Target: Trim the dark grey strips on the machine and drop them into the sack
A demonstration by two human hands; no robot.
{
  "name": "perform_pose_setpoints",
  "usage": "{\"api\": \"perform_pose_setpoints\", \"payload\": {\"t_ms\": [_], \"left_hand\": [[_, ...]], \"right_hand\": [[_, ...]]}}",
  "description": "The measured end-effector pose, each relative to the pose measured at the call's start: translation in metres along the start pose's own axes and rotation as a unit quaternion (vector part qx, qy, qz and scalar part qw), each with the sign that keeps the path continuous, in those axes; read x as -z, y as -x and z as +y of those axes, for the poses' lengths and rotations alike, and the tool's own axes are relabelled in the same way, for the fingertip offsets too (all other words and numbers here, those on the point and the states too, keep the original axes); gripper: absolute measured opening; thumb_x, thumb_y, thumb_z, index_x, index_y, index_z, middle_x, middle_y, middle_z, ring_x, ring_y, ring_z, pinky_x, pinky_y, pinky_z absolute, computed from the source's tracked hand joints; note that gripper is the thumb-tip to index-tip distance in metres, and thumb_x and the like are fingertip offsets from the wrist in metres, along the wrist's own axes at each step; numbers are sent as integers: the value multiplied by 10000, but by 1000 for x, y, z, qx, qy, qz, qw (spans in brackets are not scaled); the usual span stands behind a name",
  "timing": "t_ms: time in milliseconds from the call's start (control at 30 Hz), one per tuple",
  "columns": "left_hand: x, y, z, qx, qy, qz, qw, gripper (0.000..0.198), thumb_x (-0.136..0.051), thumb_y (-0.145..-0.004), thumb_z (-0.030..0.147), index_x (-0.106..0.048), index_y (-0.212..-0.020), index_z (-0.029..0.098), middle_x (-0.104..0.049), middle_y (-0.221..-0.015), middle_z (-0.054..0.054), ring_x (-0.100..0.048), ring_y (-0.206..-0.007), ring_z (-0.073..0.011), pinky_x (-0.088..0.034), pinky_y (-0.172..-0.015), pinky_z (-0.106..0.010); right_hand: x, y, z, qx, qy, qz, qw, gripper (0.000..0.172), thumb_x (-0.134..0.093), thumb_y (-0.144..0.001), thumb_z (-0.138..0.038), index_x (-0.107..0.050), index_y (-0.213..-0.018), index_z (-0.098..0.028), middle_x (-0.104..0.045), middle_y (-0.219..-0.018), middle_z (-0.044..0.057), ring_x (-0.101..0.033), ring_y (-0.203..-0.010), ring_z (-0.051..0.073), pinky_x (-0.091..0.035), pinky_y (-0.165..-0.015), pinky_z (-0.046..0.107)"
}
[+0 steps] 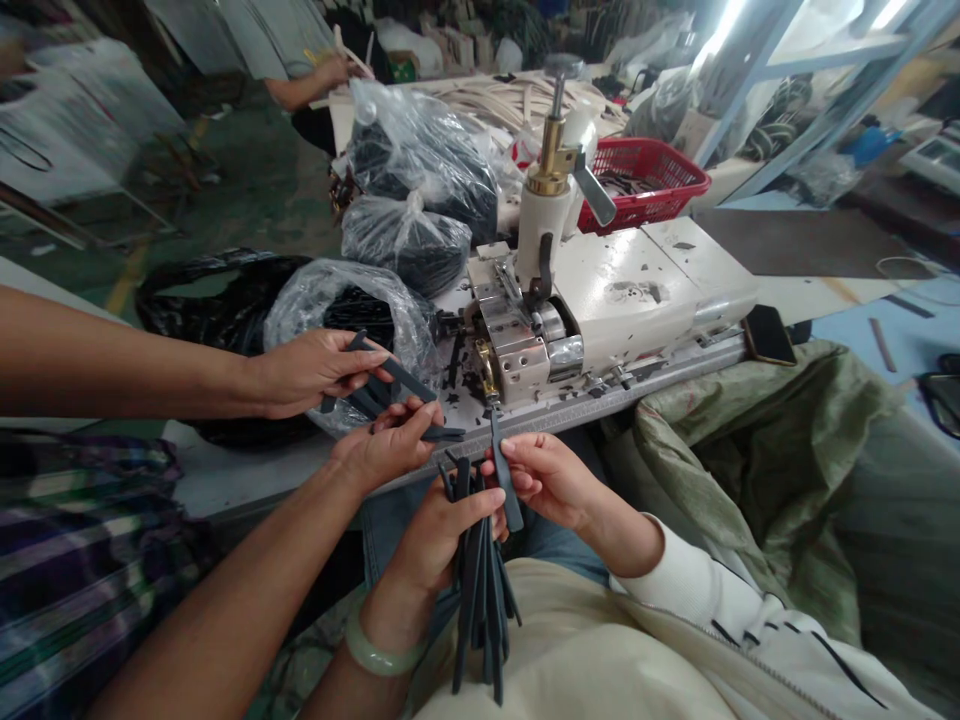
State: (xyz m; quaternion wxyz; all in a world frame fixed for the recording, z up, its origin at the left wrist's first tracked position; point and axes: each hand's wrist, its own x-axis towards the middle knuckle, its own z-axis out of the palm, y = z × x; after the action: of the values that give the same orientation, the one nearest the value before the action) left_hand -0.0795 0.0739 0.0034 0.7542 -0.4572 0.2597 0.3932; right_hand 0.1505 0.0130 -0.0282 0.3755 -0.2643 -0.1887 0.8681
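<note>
My left hand [442, 540], with a pale green bangle at the wrist, grips a bunch of dark grey rubber-like strips [480, 625] that hang down over my lap. My right hand [544, 480] pinches a single dark strip [506, 475] between thumb and fingers, close to the bunch. Just beyond them, a co-worker's two hands [315, 372] [382, 450] hold further dark strips [397, 385] above the table. The two hands of the co-worker are close to my left hand but do not touch it.
An industrial cream sewing machine [600, 310] stands on the table with dark scraps around it. Plastic bags of dark strips [405, 160] lie behind. A red basket [645, 185], a phone [769, 335] and a green woven sack [750, 480] are nearby; another person's hand [330, 72] works at the far side.
</note>
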Motion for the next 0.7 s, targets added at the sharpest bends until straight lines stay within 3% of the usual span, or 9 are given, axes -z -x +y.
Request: {"api": "perform_pose_setpoints", "payload": {"t_ms": [267, 333, 400, 467, 500, 600, 700], "left_hand": [[6, -6, 12, 102, 179, 23, 978, 221, -460, -753, 18, -496, -608, 182, -548, -661, 3, -598, -803, -154, -528, -902, -490], [8, -6, 16, 165, 250, 29, 954, 235, -494, -720, -14, -529, -589, 178, -573, -666, 7, -609, -820, -147, -487, -965, -485], [9, -5, 19, 250, 336, 43, 907, 263, -516, -671, -63, -561, -586, 182, -597, -668, 17, -623, -838, -133, -474, -990, -435], [9, -6, 19, 359, 428, 64, 827, 310, -511, -635, -105, -593, -607, 193, -629, -708, 19, -640, -884, -113, -500, -955, -339], [9, -6, 18, 421, 473, 74, 770, 334, -496, -634, -115, -609, -627, 199, -645, -742, 14, -649, -909, -106, -519, -913, -287], [11, -6, 10, 601, 561, 73, 565, 396, -426, -711, -87, -671, -755, 221, -696, -899, -23, -682, -945, -110, -550, -746, -183], [14, -4, -2, 650, 630, 71, 419, 455, -362, -788, -43, -701, -964, 205, -712, -1035, -92, -661, -1068, -173, -561, -760, -216]], "right_hand": [[-9, -4, 1, 12, 18, -23, 999, 275, -689, -825, -341, -702, -755, -76, -431, -421, -71, -319, -369, 16, -355, -426, 126], [-12, -5, 1, 8, 10, -28, 1000, 273, -682, -831, -338, -704, -762, -74, -429, -421, -70, -321, -370, 21, -362, -428, 132], [-13, -5, 2, 5, -1, -33, 999, 269, -672, -841, -333, -708, -787, -72, -434, -427, -68, -319, -372, 22, -368, -431, 133], [-12, -6, 2, 10, -16, -38, 999, 250, -664, -851, -318, -711, -843, -72, -437, -432, -68, -317, -380, 24, -362, -427, 126], [-12, -6, 3, 14, -24, -43, 999, 245, -657, -858, -309, -711, -886, -73, -441, -438, -68, -318, -385, 26, -357, -424, 121], [-9, -7, 1, 13, -37, -65, 997, 260, -643, -870, -286, -690, -1031, -87, -540, -539, -41, -338, -410, 22, -382, -441, 118], [-8, -7, -1, 3, -38, -94, 995, 288, -683, -840, -263, -674, -1081, -105, -655, -762, 13, -365, -440, 3, -440, -496, 132]]}}
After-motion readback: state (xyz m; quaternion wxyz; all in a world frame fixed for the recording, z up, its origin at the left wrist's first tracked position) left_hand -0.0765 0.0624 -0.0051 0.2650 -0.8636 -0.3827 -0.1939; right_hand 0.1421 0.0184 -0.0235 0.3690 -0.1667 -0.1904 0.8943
